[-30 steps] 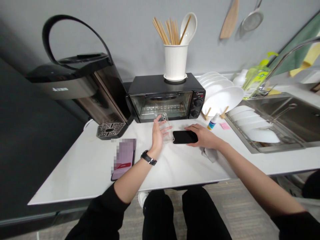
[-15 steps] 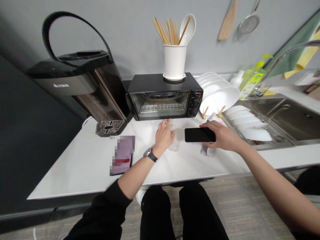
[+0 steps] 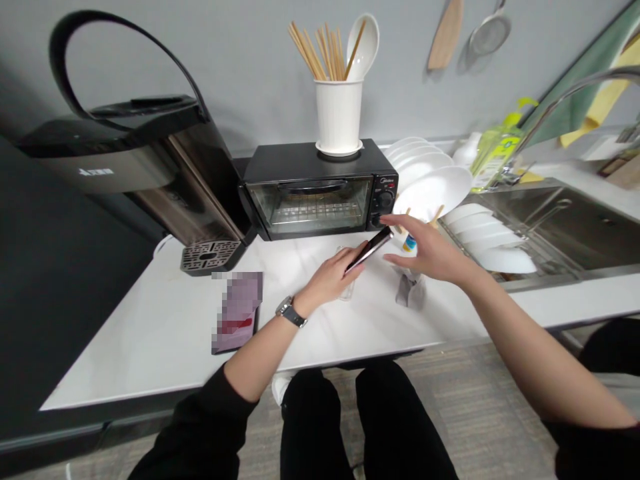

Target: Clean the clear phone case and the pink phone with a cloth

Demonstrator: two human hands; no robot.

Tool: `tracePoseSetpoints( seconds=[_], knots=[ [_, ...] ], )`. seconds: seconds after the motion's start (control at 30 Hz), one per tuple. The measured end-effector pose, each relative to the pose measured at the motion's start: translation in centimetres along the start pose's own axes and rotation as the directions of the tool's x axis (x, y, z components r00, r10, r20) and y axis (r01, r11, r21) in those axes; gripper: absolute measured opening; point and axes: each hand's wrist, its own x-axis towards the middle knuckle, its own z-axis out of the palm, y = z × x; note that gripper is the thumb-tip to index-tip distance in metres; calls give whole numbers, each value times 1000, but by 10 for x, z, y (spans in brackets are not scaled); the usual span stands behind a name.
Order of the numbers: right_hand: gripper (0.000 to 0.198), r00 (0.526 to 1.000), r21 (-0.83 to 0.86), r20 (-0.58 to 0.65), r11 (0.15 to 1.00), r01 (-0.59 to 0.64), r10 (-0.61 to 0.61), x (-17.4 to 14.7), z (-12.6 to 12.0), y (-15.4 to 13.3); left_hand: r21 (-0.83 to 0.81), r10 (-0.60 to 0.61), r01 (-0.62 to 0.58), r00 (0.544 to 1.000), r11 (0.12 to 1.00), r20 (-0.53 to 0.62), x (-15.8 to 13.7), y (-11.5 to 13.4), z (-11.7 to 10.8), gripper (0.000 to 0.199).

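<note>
My left hand (image 3: 333,277) is closed around the lower end of a dark smartphone (image 3: 370,250), which is lifted off the counter and tilted, its upper end pointing to the right. My right hand (image 3: 425,250) is open around the phone's upper end, thumb and fingers apart; I cannot tell whether a fingertip touches it. Under my left hand a clear phone case (image 3: 348,291) lies on the counter, mostly covered. A crumpled grey cloth (image 3: 411,291) lies below my right hand. Behind its fingers stands a small white bottle (image 3: 409,243) with a blue and yellow label, partly hidden.
A toaster oven (image 3: 310,200) carrying a white cup (image 3: 339,113) of chopsticks stands behind my hands. To the left are a drink dispenser (image 3: 165,173) and a second device with a pixelated screen (image 3: 240,307). Racked plates (image 3: 435,193) and a sink (image 3: 565,233) are at right.
The phone has passed from my right hand to my left hand, moving left and tilting up. My right hand has opened. My left hand has come off the clear case's edge onto the phone.
</note>
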Motion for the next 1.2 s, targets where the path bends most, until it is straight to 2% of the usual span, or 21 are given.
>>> tracePoseSetpoints(
  seconds=[0.03,0.07,0.13,0.2,0.27,0.33,0.4,0.47,0.5,0.57,0.6,0.67,0.77,0.83,0.9,0.97,1.03,1.1,1.17,1.2],
  knots=[
    [53,993,2,-100,998,-70,70,-17,2,4,-111,-41,40,999,993,-10,0,-1,1,58],
    [44,962,14,-210,984,-178,177,-36,7,9,-242,-91,86,996,967,-13,1,-3,3,60],
    [40,878,-33,-320,922,-387,357,-75,23,19,-512,-194,167,981,843,0,4,-6,8,68],
    [48,874,-69,-252,893,-444,415,-104,41,28,-714,-266,209,964,668,33,6,-10,13,77],
    [34,887,-65,-227,903,-426,402,-114,51,33,-826,-327,241,942,510,74,8,-11,15,76],
    [30,876,-23,-306,917,-397,372,-101,53,31,-888,-380,287,914,359,142,8,-10,14,66],
    [32,820,5,-479,935,-354,313,-73,51,23,-916,-416,335,882,220,223,7,-7,11,58],
    [34,761,-34,-617,959,-280,200,-40,57,11,-921,-435,373,851,109,293,7,-3,10,55],
    [36,778,-68,-611,969,-235,146,-26,65,5,-920,-447,385,836,65,318,7,-1,10,54],
    [44,882,-90,-462,985,-145,87,-6,89,-10,-928,-487,372,810,-7,328,8,1,11,52],
    [48,943,-89,-327,992,-88,54,-1,102,-16,-938,-513,344,800,-37,313,8,2,12,50],
    [59,991,-109,-133,994,9,-23,-1,125,-26,-965,-583,254,775,-69,245,10,2,13,45],
    [78,978,-155,63,966,206,-199,-7,133,-27,-982,-681,173,712,-69,173,10,3,14,43],
    [87,965,-198,104,946,259,-242,-5,123,-18,-979,-684,191,706,-67,184,10,4,14,44],
    [92,978,-244,75,948,205,-193,0,110,-8,-964,-635,257,735,-64,238,10,5,14,46],
    [97,985,-253,48,952,171,-164,5,104,-6,-963,-616,263,750,-56,240,9,6,13,44],
    [103,970,-211,92,948,239,-224,2,105,-14,-975,-652,212,730,-66,203,9,6,12,39],
    [107,934,-153,155,926,345,-322,-7,108,-24,-981,-687,179,703,-75,181,9,5,10,40],
    [101,909,-136,184,907,399,-373,-16,106,-26,-974,-675,212,708,-79,209,10,4,8,46],
    [95,913,-152,182,907,393,-366,-18,102,-23,-973,-664,219,718,-71,210,10,4,7,48]
  ],
)
